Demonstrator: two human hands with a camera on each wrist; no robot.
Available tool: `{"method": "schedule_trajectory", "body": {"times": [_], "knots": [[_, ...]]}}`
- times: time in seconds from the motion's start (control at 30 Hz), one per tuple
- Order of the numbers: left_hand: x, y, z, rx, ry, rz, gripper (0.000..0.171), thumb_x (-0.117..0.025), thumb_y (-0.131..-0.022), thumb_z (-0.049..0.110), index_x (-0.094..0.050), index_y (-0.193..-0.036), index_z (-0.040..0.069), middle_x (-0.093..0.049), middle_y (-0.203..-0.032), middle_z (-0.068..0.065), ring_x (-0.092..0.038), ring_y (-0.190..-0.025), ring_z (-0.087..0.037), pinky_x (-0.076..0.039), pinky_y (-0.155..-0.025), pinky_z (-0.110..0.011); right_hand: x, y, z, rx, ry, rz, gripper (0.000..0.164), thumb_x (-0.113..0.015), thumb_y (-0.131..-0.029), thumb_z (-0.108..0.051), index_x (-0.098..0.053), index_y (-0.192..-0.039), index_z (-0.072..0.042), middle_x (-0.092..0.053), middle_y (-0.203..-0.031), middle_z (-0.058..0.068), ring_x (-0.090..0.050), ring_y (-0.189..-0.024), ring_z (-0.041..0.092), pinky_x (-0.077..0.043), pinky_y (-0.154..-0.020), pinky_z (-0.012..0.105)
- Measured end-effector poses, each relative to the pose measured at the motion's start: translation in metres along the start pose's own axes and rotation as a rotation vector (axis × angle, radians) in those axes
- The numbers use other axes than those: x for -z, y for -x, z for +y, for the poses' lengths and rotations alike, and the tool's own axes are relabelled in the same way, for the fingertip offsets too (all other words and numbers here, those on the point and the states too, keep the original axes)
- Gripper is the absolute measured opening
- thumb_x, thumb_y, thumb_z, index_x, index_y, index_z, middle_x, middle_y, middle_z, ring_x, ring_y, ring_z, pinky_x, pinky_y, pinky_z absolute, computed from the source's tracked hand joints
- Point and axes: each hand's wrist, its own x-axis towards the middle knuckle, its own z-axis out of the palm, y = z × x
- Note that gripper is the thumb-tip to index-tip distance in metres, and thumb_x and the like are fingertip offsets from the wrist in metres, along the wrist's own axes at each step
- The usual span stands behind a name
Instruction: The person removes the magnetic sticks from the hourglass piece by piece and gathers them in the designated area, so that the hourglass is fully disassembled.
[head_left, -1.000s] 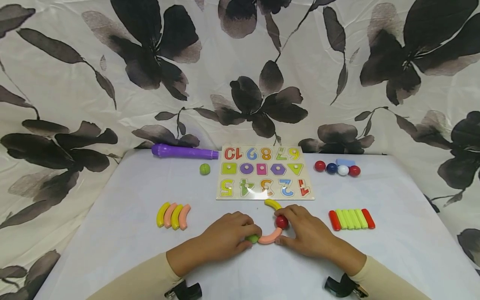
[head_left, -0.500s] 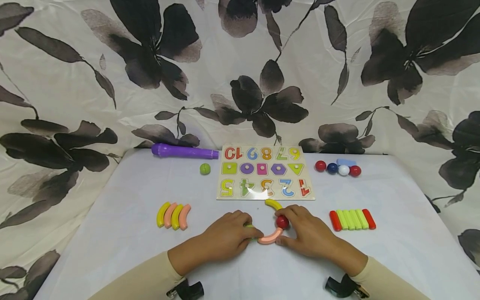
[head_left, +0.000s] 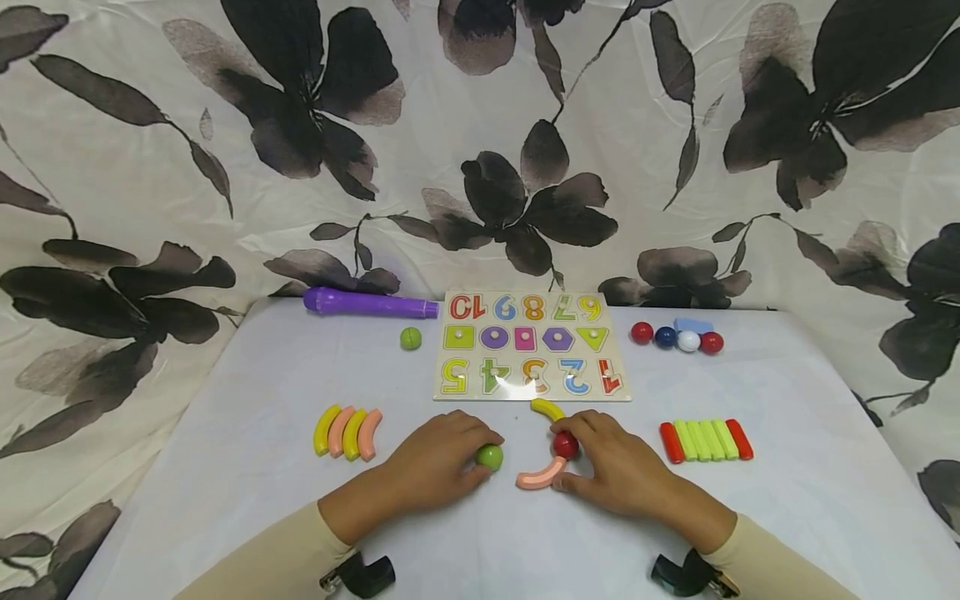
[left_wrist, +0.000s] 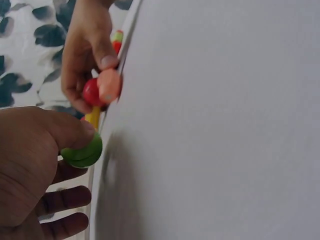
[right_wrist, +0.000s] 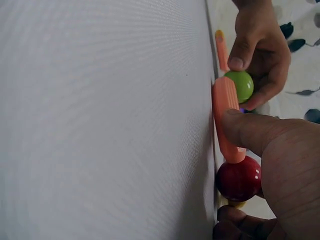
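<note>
My left hand [head_left: 431, 460] pinches a green ball [head_left: 490, 457] between thumb and index finger, just above or on the white cloth; the left wrist view shows the other fingers spread loosely. A gap separates that ball from a curved salmon-pink block [head_left: 536, 478]. My right hand [head_left: 624, 467] curls its fingers at a red ball [head_left: 565, 446], while its thumb presses the pink block in the right wrist view [right_wrist: 226, 120]. Pink block and red ball touch. Beyond the red ball lies a curved yellow block [head_left: 546, 408], its near end partly hidden by the fingers.
Behind the hands lies a number-and-shape puzzle board [head_left: 532, 346]. Curved blocks [head_left: 347, 432] stand in a row at left, red and lime sticks [head_left: 705, 440] at right. A purple toy microphone [head_left: 371, 303], another green ball [head_left: 410, 338] and several coloured balls [head_left: 687, 341] lie farther back.
My left hand has drawn the green ball leftward and a little away from me, off the pink block's end. My right hand, the red ball and the blocks stay nearly in place.
</note>
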Motion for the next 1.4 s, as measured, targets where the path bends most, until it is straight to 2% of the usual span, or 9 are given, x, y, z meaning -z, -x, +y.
{"method": "schedule_trajectory", "body": {"times": [0.27,0.47,0.7,1.0,1.4], "knots": [[0.013,0.002,-0.016,0.094,0.018,0.145,0.035,-0.083,-0.086,0.026,-0.072,-0.119,0.019,-0.068,-0.115,0.007,-0.059,-0.116,-0.015,-0.048,-0.102,-0.036,0.001,0.001,0.001,0.0,-0.01,-0.007,0.064,-0.086,-0.08,-0.046,-0.059,-0.134,-0.026,-0.056,-0.134,0.001,-0.054,-0.118,0.019,-0.056,-0.091,0.043],[0.022,0.003,-0.032,0.2,0.029,0.193,0.039,-0.086,-0.084,0.026,-0.072,-0.119,0.017,-0.069,-0.117,0.004,-0.059,-0.12,-0.019,-0.047,-0.105,-0.038,0.0,0.001,0.001,0.0,-0.016,-0.011,0.063,-0.085,-0.08,-0.048,-0.059,-0.134,-0.027,-0.056,-0.134,0.0,-0.053,-0.118,0.019,-0.056,-0.091,0.044],[0.039,0.006,-0.053,0.276,0.06,0.269,0.04,-0.086,-0.084,0.021,-0.071,-0.121,0.013,-0.069,-0.121,-0.003,-0.057,-0.123,-0.025,-0.046,-0.106,-0.045,0.001,0.0,0.0,-0.005,-0.018,-0.015,0.063,-0.084,-0.081,-0.049,-0.058,-0.134,-0.027,-0.056,-0.135,0.001,-0.053,-0.12,0.02,-0.056,-0.092,0.045],[0.059,0.009,-0.082,0.426,0.115,0.282,0.042,-0.082,-0.088,0.02,-0.07,-0.127,0.012,-0.066,-0.131,-0.013,-0.053,-0.128,-0.036,-0.044,-0.104,-0.057,0.001,0.0,0.0,0.003,-0.012,-0.011,0.063,-0.084,-0.081,-0.05,-0.058,-0.134,-0.026,-0.056,-0.134,0.0,-0.053,-0.12,0.019,-0.056,-0.092,0.045],[0.065,0.008,-0.122,0.491,0.2,0.298,0.04,-0.08,-0.09,0.017,-0.068,-0.128,0.008,-0.068,-0.126,-0.013,-0.057,-0.121,-0.038,-0.046,-0.101,-0.058,0.001,0.0,0.001,0.004,-0.011,-0.007,0.063,-0.084,-0.081,-0.049,-0.059,-0.134,-0.026,-0.056,-0.134,0.001,-0.053,-0.119,0.02,-0.056,-0.091,0.045]]}}
